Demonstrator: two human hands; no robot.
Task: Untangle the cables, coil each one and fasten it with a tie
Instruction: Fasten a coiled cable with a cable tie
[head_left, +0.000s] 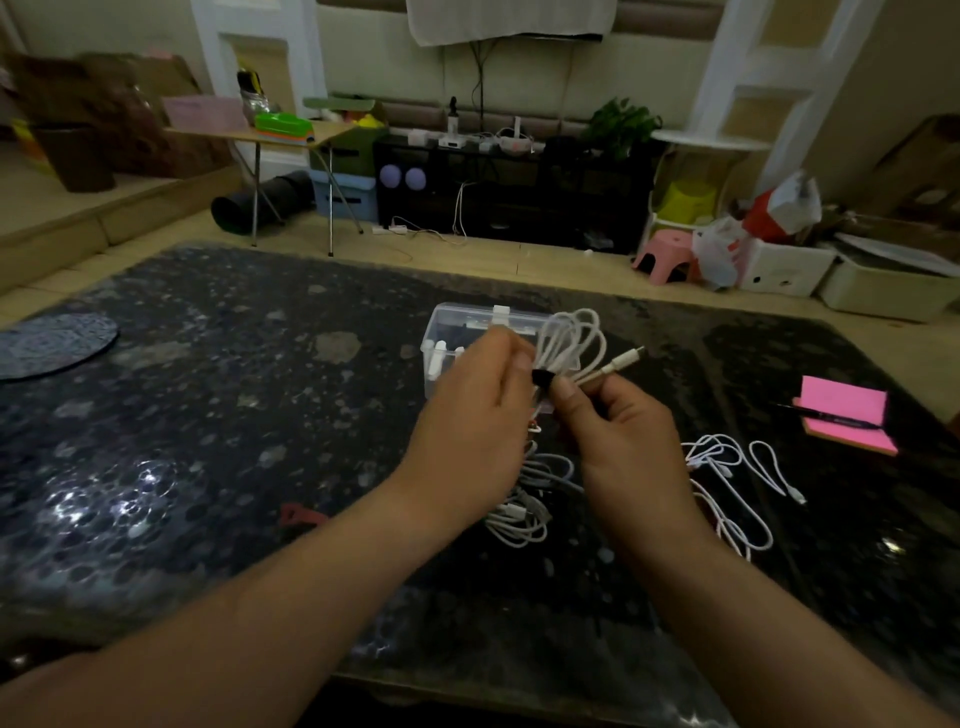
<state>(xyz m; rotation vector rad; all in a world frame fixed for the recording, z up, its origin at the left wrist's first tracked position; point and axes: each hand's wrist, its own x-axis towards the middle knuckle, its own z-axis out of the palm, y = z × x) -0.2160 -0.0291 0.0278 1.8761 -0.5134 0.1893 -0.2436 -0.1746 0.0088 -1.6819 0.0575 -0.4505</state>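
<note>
Hands meet above the middle of a dark speckled table (208, 415), and between them we see a white cable (571, 338) gathered into a bunch of loops that stands up over the fingers. Our left hand (470, 410) has its fingers curled and its thumb pressed in, gripping the neck of the loops. Our right hand (618, 431) is curled too, thumb and forefinger pinching at a black tie (543, 376) that sits round the same neck, right between the two thumbs; whether the tie is closed we cannot tell. One plug (626, 358) of the held cable sticks out to the right past the right thumb. Just behind the hands stands a clear plastic box (441, 332) with a white clasp on its far rim and some small white pieces inside. Below the wrists a heap of white cables (519, 519) lies on the table, still tangled together. To the right of the right forearm another loose white cable (727, 467) sprawls in open curves, apart from the heap. Further right, near the table edge, lies a pink pad of sticky notes (844, 410) with a dark pen (826, 415) across it; the pen carries a faint line of print, too blurred for us to read, and the pad's top sheet looks blank. A small red thing (298, 514) lies left of the left forearm, too dim to make out, and a round dark mat (52, 343) rests at the far left edge
</note>
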